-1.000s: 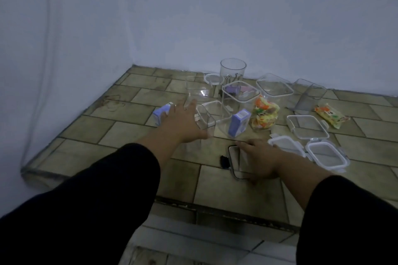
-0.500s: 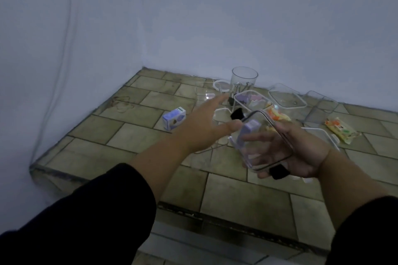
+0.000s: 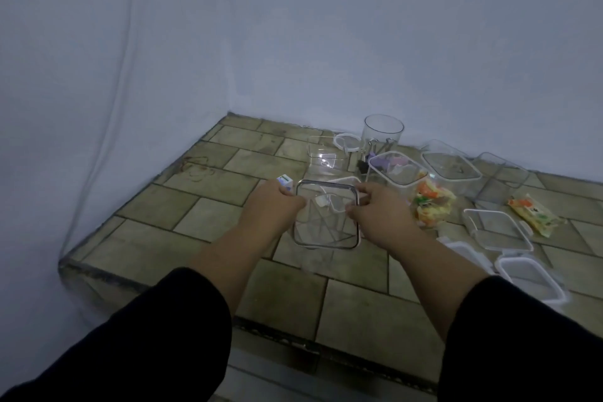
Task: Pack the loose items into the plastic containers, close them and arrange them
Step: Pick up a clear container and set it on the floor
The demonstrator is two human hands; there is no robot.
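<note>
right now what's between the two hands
In the head view, a clear square container with a dark-rimmed lid sits between the left hand and right hand; both hands grip its sides.

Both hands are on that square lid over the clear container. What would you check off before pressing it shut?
1. Lid lies over the clear container, edges roughly aligned: ok.
2. Left hand at the lid's left edge, right hand at its right edge: ok.
3. Lid clasps clear of the rim: cannot tell, too dim.
4. Something packed inside: cannot tell, only reflections show through the plastic.
5. Small purple box sits close behind the left hand, maybe in the way: not ok.
6. Snack packets lie apart, to the right: ok.
</note>
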